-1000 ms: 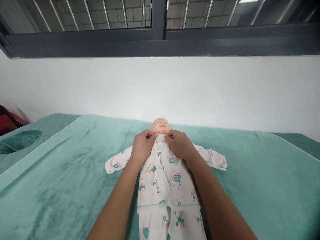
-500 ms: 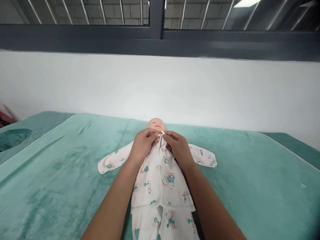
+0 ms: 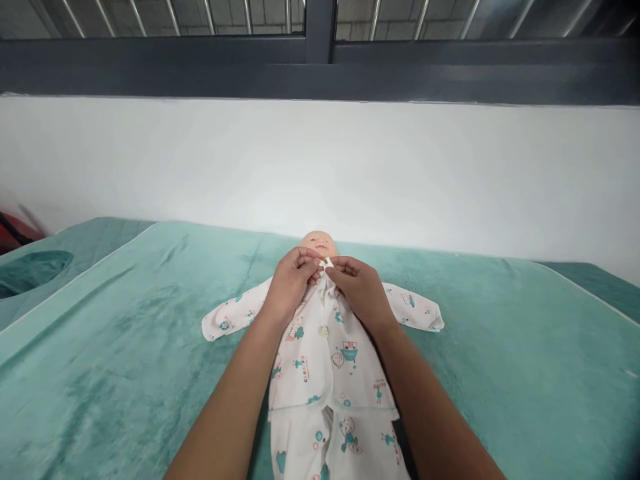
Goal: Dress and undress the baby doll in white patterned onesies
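A baby doll lies face up, dressed in a white printed jacket and matching trousers. At its neck, my left hand pinches one side of the jacket's collar. My right hand grips the collar's other edge, with its fingertips close to the left ones. Between the fingers a pale button shows in part. Lower on the front, a button sits at the jacket's middle. Both sleeves spread out sideways past my wrists. My forearms cover the jacket's sides.
Under the doll spreads a green plush blanket, wrinkled at the left. A white wall rises behind it, below a dark window frame with bars. At the far left edge is a red and black object, partly cut off.
The whole view has tilted slightly, so the doll and hands appear a little further right and higher. Both hands stay at the collar with nearly the same grip.
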Demonstrator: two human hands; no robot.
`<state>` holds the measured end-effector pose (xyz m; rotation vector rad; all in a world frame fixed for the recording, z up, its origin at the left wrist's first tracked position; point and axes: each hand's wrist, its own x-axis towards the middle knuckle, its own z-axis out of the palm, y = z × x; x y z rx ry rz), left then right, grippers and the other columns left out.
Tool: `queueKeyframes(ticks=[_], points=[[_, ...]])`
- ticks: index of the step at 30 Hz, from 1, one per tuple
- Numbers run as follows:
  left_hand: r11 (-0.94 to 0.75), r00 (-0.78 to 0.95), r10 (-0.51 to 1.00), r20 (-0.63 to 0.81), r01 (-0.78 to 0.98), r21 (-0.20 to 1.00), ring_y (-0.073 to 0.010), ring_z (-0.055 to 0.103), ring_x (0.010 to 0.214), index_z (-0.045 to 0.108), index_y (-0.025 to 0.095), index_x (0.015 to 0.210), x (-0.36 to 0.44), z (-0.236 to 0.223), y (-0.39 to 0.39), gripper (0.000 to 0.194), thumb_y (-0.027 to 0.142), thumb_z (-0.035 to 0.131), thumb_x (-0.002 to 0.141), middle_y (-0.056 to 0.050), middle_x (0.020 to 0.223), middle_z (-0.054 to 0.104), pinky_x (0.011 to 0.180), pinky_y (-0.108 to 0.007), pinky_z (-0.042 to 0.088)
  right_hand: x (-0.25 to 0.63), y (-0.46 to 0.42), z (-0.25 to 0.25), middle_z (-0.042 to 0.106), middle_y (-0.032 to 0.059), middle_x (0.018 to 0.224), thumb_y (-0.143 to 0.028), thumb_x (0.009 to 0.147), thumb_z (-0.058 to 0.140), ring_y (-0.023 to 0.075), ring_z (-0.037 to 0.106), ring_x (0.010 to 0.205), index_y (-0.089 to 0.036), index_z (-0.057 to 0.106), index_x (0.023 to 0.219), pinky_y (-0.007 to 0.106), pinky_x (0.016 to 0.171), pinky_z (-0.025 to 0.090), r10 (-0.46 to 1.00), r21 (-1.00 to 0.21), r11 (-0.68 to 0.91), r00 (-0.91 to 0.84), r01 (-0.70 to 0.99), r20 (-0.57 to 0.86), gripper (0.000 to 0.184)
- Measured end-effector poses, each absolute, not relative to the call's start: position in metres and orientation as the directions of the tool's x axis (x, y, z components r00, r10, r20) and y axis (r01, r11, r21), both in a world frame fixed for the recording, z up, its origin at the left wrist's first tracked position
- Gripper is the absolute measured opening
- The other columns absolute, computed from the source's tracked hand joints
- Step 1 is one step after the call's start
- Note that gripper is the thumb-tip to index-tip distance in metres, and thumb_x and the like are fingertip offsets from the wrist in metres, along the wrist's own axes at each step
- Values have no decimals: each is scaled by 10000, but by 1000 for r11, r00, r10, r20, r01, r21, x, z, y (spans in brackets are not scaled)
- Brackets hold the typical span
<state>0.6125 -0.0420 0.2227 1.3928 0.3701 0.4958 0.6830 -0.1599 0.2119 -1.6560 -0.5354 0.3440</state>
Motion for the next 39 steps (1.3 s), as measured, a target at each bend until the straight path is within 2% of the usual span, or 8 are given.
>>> queueKeyframes(ticks=[5,12,18,22,26,30,35,39], points=[[87,857,514,43,-102,991,-92,523,634,596,168,894,611,223,-41,131,218,606,773,15,699,580,626,-216,423,683,-159,211,611,-17,759,-393,745,688,115,526,680,-200,689,944,235,622,394,542,-978,-109,836,175,89,278],[-90,864,491,107,-72,993,-99,501,598,606,186,939,612,219,-40,142,246,577,814,28,661,576,619,-229,409,685,-159,214,580,-42,697,-350,760,637,123,515,637,-225,633,961,250,604,393,579,-903,-257,803,344,140,236],[-167,862,496,102,-21,986,-152,600,730,617,207,1001,610,221,-41,312,409,681,772,-1,750,667,709,-267,444,684,-162,218,580,-32,708,-297,791,546,129,496,648,-228,628,876,259,625,396,618,-834,-292,758,469,209,137],[-171,855,514,69,24,985,-168,611,737,618,196,1003,611,221,-43,300,341,679,748,-17,755,664,687,-277,449,684,-161,220,574,-34,701,-239,764,519,124,478,647,-222,617,839,259,634,387,661,-818,-275,718,504,219,124],[-129,835,549,20,61,990,-142,576,650,615,216,995,612,222,-43,287,211,625,708,32,668,579,621,-264,423,685,-162,219,581,-36,729,-268,755,567,126,513,671,-232,627,950,250,617,393,682,-875,-253,718,412,141,207],[6,855,519,9,-14,1000,-109,520,563,629,211,990,611,222,-39,341,143,624,656,52,624,518,579,-250,404,689,-165,217,594,-28,767,-318,739,658,126,543,690,-229,606,1073,243,618,416,700,-944,-180,710,276,74,350],[159,901,434,30,-109,981,-93,506,582,641,194,971,611,217,-33,342,162,686,634,24,702,610,588,-234,407,694,-169,215,594,-24,774,-370,712,737,99,506,641,-209,600,1104,229,593,403,708,-992,-54,704,118,45,446],[203,905,424,43,-141,969,-94,534,621,641,192,950,612,214,-32,326,170,701,631,7,783,643,603,-230,420,698,-168,211,522,-47,649,-438,770,687,82,429,560,-199,619,1043,211,525,336,708,-1000,2,706,25,19,368]])
